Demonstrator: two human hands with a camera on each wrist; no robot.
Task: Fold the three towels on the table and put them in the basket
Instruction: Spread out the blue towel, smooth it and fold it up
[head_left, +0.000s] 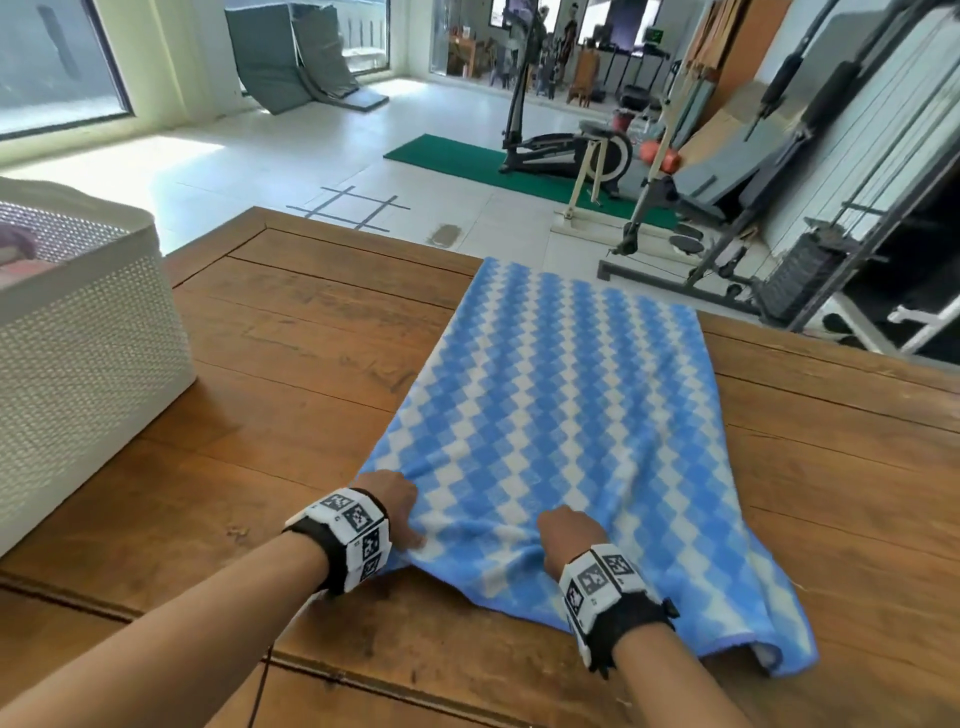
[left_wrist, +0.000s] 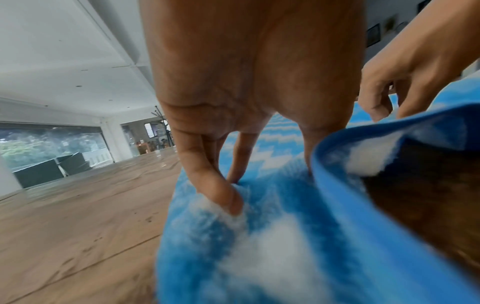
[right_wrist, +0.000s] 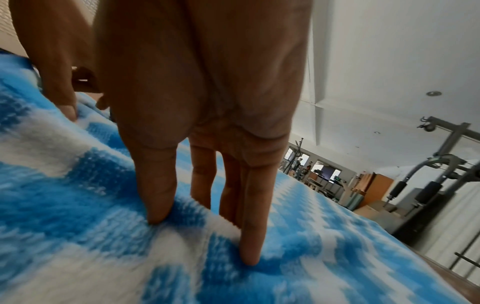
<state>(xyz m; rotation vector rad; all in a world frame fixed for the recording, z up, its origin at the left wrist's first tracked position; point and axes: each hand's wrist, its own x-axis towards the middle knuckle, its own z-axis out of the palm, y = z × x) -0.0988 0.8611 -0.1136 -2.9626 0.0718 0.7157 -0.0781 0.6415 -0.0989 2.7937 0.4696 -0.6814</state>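
My hands on the blue towel

My left hand (head_left: 393, 500) and right hand (head_left: 570, 532) pinch the towel (head_left: 561, 395); fingertips hide in fluff. The basket (head_left: 88, 332) at the left is cut off.

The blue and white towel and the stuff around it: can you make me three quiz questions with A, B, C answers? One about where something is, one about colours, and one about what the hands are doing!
1. Where is the white basket?
A. On the wooden table, left of the towel
B. On the floor by the gym machine
C. On top of the towel

2. What colours is the towel?
A. Red and yellow
B. Blue and white
C. Plain green

3. What are the left hand and right hand doing?
A. Hanging free in the air
B. Both inside the basket
C. Both holding the towel's near end

Answers:
1. A, the head view shows the basket standing on the table's left side, apart from the towel.
2. B, blue and white checks cover it.
3. C, both wrist views show fingers pressed into bunched cloth.
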